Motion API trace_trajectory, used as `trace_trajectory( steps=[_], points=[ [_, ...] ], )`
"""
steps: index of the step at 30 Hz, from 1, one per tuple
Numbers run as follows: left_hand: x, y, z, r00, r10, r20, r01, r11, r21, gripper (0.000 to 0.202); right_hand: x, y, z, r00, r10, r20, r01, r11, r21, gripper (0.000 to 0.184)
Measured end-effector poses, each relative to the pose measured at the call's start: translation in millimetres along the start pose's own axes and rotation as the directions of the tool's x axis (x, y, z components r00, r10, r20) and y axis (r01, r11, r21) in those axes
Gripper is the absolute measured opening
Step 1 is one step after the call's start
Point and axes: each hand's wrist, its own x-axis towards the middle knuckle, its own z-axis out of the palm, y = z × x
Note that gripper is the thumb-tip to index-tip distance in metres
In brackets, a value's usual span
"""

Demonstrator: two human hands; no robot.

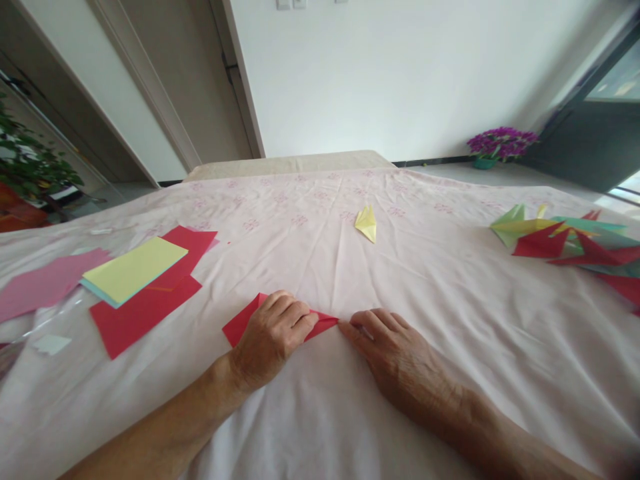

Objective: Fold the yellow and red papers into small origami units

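A folded red paper [240,323] lies on the pale pink tablecloth [320,220] near the front edge. My left hand [270,337] rests on top of it with its fingers curled, pressing the fold down. Just to the right, my right hand [387,343] lies with fingers together, its fingertips pinching the paper's right tip. Most of the red paper is hidden under the left hand.
A stack of yellow, blue and red paper sheets [135,270] and pink sheets [45,283] lie at the left. A small folded yellow paper [367,223] sits mid-table. Several folded coloured papers [570,240] pile up at the right. A purple flower pot [500,147] stands on the floor behind.
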Motion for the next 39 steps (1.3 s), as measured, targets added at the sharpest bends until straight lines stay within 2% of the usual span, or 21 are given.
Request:
trace_trajectory(
  steps=[15, 20, 30, 34, 39],
  points=[
    [-1.7, 0.2, -2.3, 1.000, 0.021, 0.011, -0.021, 1.000, 0.021, 0.021, 0.5, -5.5, 0.1, 1.000, 0.021, 0.008, -0.021, 0.998, -0.060, 0.030],
    [-1.1, -0.2, -1.8, 1.000, 0.023, 0.017, -0.024, 0.999, 0.032, 0.019, -0.9, -5.9, -0.8, 1.000, 0.017, -0.023, -0.018, 0.998, -0.059, 0.026],
    [-1.3, -0.3, -1.8, 0.999, 0.032, 0.026, -0.032, 0.999, 0.009, 0.021, -2.6, -6.8, 0.2, 1.000, 0.012, -0.001, -0.012, 0.999, -0.052, 0.023],
    [-2.7, -1.0, -0.6, 0.999, 0.032, 0.037, -0.032, 0.999, 0.005, 0.021, -5.2, -6.2, 1.0, 1.000, 0.020, 0.006, -0.019, 0.999, -0.032, 0.028],
    [-2.1, -0.6, -1.1, 0.999, 0.044, 0.023, -0.044, 0.999, 0.009, 0.021, -6.1, -4.8, 1.0, 0.997, 0.066, -0.047, -0.064, 0.997, 0.044, 0.031]
  ],
)
